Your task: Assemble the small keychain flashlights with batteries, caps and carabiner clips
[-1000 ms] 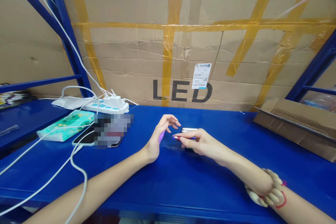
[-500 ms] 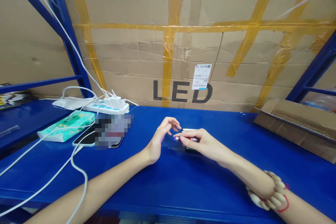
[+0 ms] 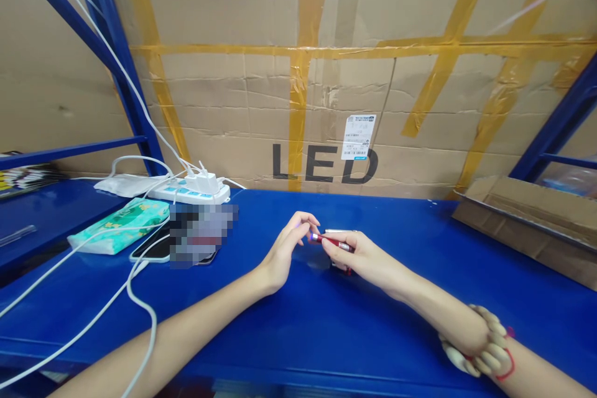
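My right hand [image 3: 368, 258] pinches a small red penlight [image 3: 331, 240] with a silver head, its tip pointing left and glowing blue-violet. Across from that tip is my left hand [image 3: 284, 249], holding nothing, its fingers apart and curved towards the light. A violet tint shows on its fingers. Behind the right fingers lies a silver, slim object [image 3: 334, 231], mostly hidden. Below them, part of a dark and red object [image 3: 342, 268] shows on the blue tabletop [image 3: 298, 336]; its kind cannot be made out.
To the left are a green tissue pack [image 3: 119, 227], a phone [image 3: 152, 247], a blurred-out patch, and a white power strip [image 3: 200, 186] with plugs and trailing white cables [image 3: 140, 295]. An open cardboard box [image 3: 527, 230] stands at right. A large taped carton [image 3: 224, 106] forms the back.
The penlight's tip has risen a little and now points more directly at my left fingers. More of the red object beneath my right hand shows. My left hand has barely shifted.
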`<state>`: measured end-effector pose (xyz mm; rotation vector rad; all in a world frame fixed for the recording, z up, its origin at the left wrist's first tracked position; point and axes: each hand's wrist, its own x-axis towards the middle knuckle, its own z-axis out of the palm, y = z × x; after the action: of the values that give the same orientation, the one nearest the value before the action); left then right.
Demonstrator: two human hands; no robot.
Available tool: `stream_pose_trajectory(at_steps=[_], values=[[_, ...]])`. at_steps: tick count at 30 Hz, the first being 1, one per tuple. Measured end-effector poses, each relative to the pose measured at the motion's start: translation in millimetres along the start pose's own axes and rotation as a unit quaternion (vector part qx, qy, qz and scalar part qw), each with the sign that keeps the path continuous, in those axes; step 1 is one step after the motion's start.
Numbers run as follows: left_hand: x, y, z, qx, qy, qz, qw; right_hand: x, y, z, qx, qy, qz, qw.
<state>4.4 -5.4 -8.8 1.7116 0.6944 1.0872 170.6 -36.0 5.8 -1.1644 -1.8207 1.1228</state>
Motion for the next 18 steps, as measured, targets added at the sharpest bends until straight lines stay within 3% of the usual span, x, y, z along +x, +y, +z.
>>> stream_pose_trajectory(at_steps=[9, 18], values=[[0.2, -0.3, -0.1, -0.014, 0.001, -0.008, 1.000, 2.2, 2.7, 0.7, -0.061, -0.026, -0.054, 0.996], [0.2, -3.3, 0.9, -0.018, 0.011, -0.014, 1.000, 1.1, 3.4, 0.4, -0.088, 0.007, -0.075, 0.993]])
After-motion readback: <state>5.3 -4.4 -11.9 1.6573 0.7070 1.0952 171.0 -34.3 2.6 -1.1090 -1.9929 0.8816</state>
